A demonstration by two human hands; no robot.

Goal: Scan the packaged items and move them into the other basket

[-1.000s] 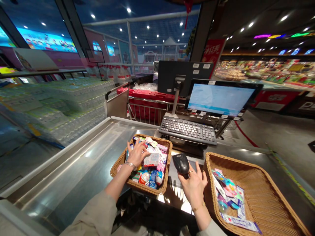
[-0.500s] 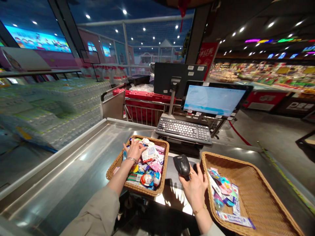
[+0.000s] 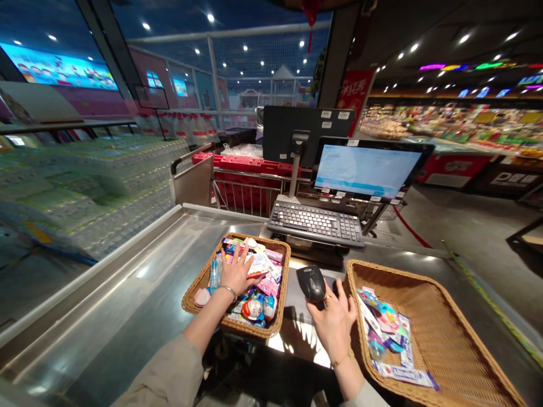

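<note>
My left hand [image 3: 235,276] lies palm down over the sweets in the smaller wicker basket [image 3: 285,294], fingers spread. Beside its fingertips is a white box with a red edge [image 3: 259,264]. Egg-shaped red-and-white toys [image 3: 251,308] and coloured packets fill the basket around it. My right hand [image 3: 334,321] is closed round a black handheld barcode scanner [image 3: 311,283], its head pointing forward and left between the two baskets; the handle is mostly hidden. To the right, a larger wicker basket [image 3: 445,325] holds several wrapped sweets and small items at its left side, among them a long white-and-purple packet [image 3: 405,375].
Behind the baskets stand a keyboard [image 3: 316,222], a lit monitor [image 3: 365,169] and a dark screen seen from behind [image 3: 280,133]. The metal counter [image 3: 139,305] has a raised left edge. Beyond it are a metal trolley [image 3: 250,195] and stacked bottle packs [image 3: 85,175].
My left hand has turned and spread its fingers flatter over the sweets, uncovering a pink item and a blue one at the basket's left. My right hand and the scanner have barely moved.
</note>
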